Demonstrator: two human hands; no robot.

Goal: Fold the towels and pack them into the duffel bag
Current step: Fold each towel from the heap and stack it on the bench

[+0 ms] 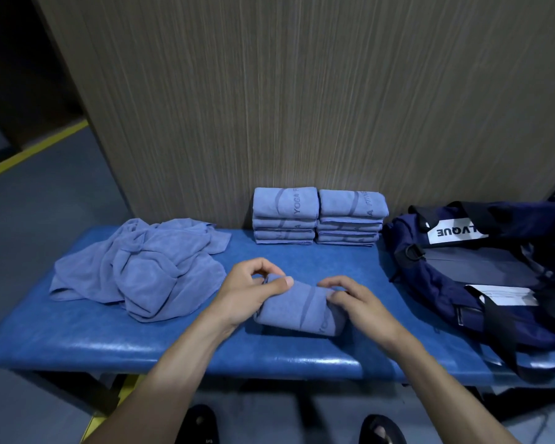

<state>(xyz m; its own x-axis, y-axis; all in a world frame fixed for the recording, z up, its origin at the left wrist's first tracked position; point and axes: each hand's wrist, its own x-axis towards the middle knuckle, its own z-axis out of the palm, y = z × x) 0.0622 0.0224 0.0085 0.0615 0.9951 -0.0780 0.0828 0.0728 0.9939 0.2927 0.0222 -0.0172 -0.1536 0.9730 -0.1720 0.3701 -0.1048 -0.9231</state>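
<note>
A small folded blue towel (298, 307) lies on the blue padded bench (109, 341) in front of me. My left hand (253, 288) pinches its far left corner between thumb and fingers. My right hand (353, 298) pinches its far right edge. Two stacks of folded blue towels (318, 216) stand side by side against the wall at the back. A heap of unfolded blue towels (141, 267) lies on the bench's left part. The navy duffel bag (481, 270) lies open on the right end of the bench.
A wood-grain wall panel (302, 91) rises directly behind the bench. Grey floor with a yellow line (32, 152) lies to the left. My two dark sandals (202, 424) show below the bench's front edge.
</note>
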